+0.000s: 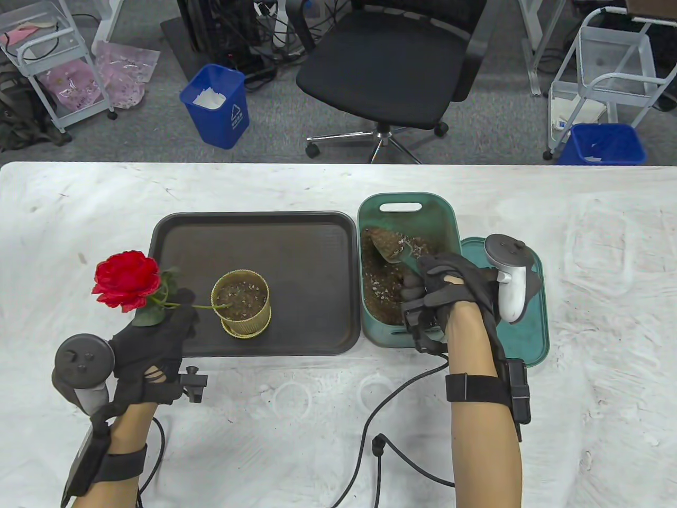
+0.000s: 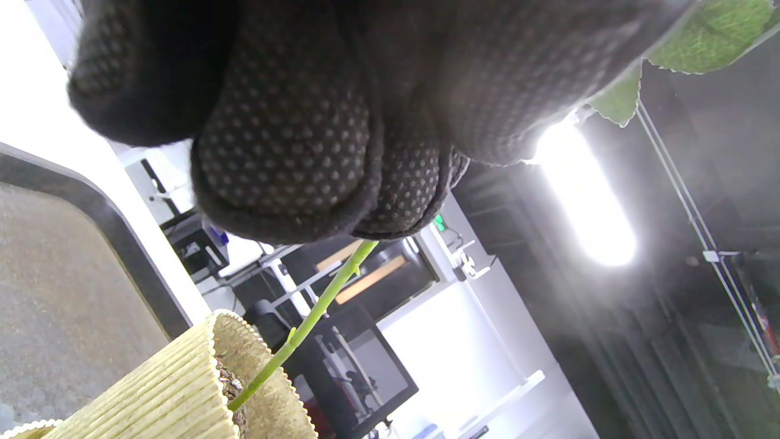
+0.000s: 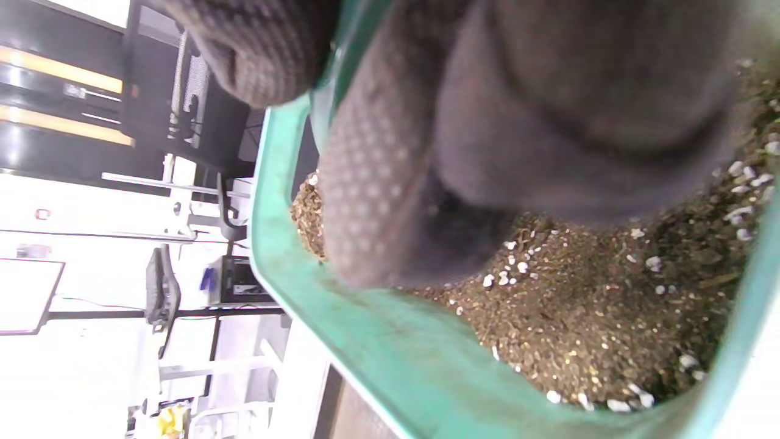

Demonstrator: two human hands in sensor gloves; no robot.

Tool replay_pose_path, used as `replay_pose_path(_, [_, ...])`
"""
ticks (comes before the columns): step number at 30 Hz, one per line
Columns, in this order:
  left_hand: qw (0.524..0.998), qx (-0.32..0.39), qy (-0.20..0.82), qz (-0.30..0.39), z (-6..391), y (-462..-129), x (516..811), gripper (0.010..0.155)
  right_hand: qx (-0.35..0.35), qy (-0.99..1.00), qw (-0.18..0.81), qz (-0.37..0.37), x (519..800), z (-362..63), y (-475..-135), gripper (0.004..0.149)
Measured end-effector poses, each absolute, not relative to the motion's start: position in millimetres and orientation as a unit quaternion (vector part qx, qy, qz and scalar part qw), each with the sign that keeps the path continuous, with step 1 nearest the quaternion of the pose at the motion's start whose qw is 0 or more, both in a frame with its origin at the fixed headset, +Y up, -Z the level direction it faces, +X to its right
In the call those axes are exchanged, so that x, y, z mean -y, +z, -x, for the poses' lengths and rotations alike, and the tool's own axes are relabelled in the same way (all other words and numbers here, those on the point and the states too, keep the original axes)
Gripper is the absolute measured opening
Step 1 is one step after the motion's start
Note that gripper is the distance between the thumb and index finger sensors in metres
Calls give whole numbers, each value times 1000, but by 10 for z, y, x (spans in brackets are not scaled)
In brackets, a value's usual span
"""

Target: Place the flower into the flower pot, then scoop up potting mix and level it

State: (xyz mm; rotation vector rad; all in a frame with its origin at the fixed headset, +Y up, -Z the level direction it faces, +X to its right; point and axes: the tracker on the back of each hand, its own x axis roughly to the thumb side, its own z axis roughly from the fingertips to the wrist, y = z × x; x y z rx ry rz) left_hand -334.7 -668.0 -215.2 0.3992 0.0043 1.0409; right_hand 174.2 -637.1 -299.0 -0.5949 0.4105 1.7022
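On the near left of the worktop (image 1: 317, 439), the left hand (image 1: 151, 344) has its grip clamped on the green stem of the red flower (image 1: 127, 279), which leans left while the stem's lower end sits in the soil of the yellow ribbed flower pot (image 1: 242, 302). The pot stands on the dark tray (image 1: 296, 254). To the right, the right hand (image 1: 449, 296) grips what appears to be a green scoop (image 1: 394, 253), its blade in the potting mix (image 1: 383, 286) inside the green bin (image 1: 404, 203). A black office chair (image 1: 391, 69) stands beyond the far edge.
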Motion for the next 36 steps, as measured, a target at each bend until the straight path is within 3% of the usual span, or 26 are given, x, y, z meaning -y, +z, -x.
replay_pose_path(5, [848, -3, 496, -188, 3350, -2155, 6680, 43, -149, 722, 630, 243, 6278, -1775, -2834, 53])
replay_pose_path(12, [848, 0, 496, -187, 3338, -2158, 6680, 43, -167, 736, 630, 184, 6182, -1607, -2707, 53])
replay_pose_path(23, [848, 0, 495, -188, 3336, -2157, 6683, 43, -256, 740, 618, 74, 6344, -618, -2716, 53])
replay_pose_path(31, [848, 2, 496, -187, 3332, -2157, 6687, 43, -310, 760, 568, 61, 6670, 101, -2840, 53])
replay_pose_path(36, [848, 0, 497, -187, 3333, -2156, 6687, 43, -306, 781, 540, 67, 6716, 302, -2899, 53])
